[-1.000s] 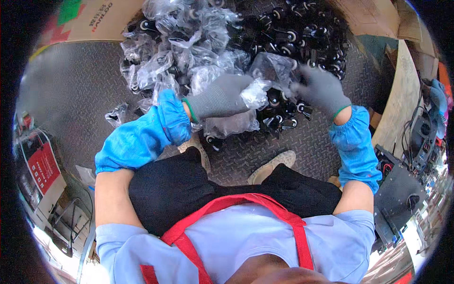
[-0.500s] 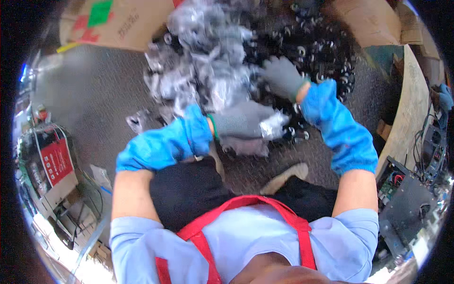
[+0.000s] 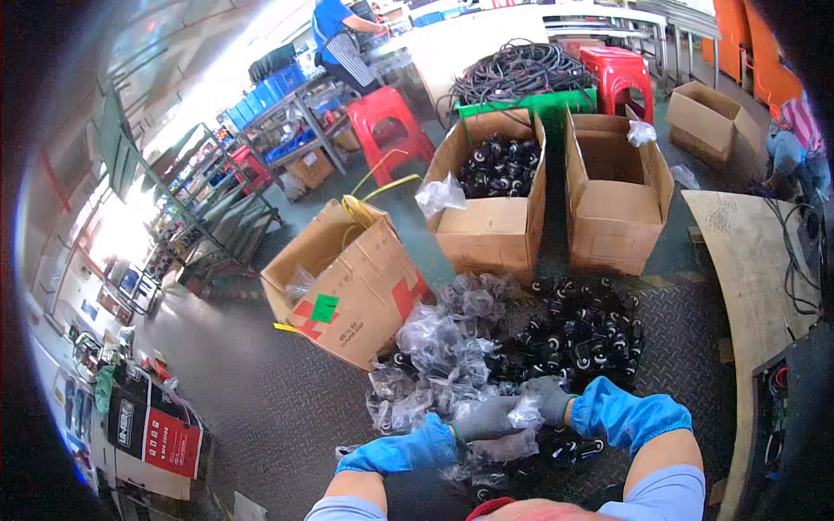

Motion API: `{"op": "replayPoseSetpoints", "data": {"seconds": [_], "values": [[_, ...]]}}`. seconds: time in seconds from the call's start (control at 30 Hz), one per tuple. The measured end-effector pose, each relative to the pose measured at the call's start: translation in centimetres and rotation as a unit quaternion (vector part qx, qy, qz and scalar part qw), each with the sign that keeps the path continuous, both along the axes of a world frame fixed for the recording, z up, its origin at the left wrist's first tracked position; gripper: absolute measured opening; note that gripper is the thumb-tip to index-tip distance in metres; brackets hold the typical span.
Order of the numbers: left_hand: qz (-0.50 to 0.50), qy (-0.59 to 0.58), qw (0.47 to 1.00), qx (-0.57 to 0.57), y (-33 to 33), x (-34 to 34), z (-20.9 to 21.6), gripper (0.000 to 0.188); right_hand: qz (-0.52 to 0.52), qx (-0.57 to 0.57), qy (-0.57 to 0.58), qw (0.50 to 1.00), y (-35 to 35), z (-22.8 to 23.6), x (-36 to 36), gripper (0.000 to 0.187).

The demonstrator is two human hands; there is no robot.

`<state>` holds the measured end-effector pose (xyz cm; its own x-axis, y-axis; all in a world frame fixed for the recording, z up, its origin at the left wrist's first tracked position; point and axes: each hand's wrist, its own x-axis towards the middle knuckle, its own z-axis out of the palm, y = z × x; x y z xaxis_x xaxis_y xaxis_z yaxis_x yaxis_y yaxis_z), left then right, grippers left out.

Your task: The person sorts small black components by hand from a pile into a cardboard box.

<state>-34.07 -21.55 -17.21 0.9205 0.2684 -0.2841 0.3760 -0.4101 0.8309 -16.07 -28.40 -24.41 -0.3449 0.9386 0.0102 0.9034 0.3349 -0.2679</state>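
My left hand (image 3: 486,420), in a grey glove, is closed on a crumpled clear plastic bag (image 3: 525,412). My right hand (image 3: 551,401), also gloved in grey, is beside that bag with its fingers curled; what they hold is hidden. Beyond my right hand spreads a floor pile of small black casters (image 3: 584,334) with pale rings on their wheels. To its left lies a heap of crumpled clear plastic bags (image 3: 439,347). A few loose casters (image 3: 580,449) lie nearer to me, beside more plastic under my left hand.
Three open cardboard boxes stand beyond the heaps: a tilted one (image 3: 365,304), one with black casters inside (image 3: 482,234) and another (image 3: 617,221). Behind are a green crate of black cables (image 3: 521,104) and red stools (image 3: 391,130). A wooden board (image 3: 756,260) is at right. A person works far off.
The view has tilted up, bringing the boxes and the room into sight. My right hand has drawn back from the caster pile to the plastic bag in my left hand.
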Motion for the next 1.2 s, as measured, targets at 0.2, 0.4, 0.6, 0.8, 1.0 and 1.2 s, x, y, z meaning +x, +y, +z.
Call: {"op": "replayPoseSetpoints", "data": {"seconds": [0.2, 0.4, 0.6, 0.8, 1.0, 1.2], "values": [[0.053, -0.078, 0.994, -0.062, 0.4, 1.0, 0.3, 0.043, 0.025, 0.128, -0.045, 0.990, 0.0, -0.3, 2.1, 0.017], [0.119, -0.116, 0.974, -0.152, 0.5, 1.8, -0.5, 0.040, -0.267, -0.056, 0.067, 0.960, 0.1, 8.5, 4.2, 0.016], [0.216, -0.185, 0.959, -0.011, 1.5, 2.8, 4.2, 0.059, -0.294, 0.239, 0.216, 0.900, -0.3, 10.7, 6.0, 0.017], [0.131, -0.142, 0.973, -0.125, 2.3, 4.0, 4.8, 0.056, -0.127, 0.099, 0.445, 0.881, -0.9, 12.0, 3.3, 0.019], [0.164, -0.106, 0.980, -0.035, 1.8, 3.4, 6.0, 0.036, -0.111, 0.028, 0.438, 0.892, -2.1, 12.3, 3.7, 0.023], [0.205, -0.183, 0.960, -0.056, 5.4, 1.4, 8.1, 0.032, -0.145, 0.189, 0.380, 0.894, 0.8, 8.2, 2.7, 0.023]]}}
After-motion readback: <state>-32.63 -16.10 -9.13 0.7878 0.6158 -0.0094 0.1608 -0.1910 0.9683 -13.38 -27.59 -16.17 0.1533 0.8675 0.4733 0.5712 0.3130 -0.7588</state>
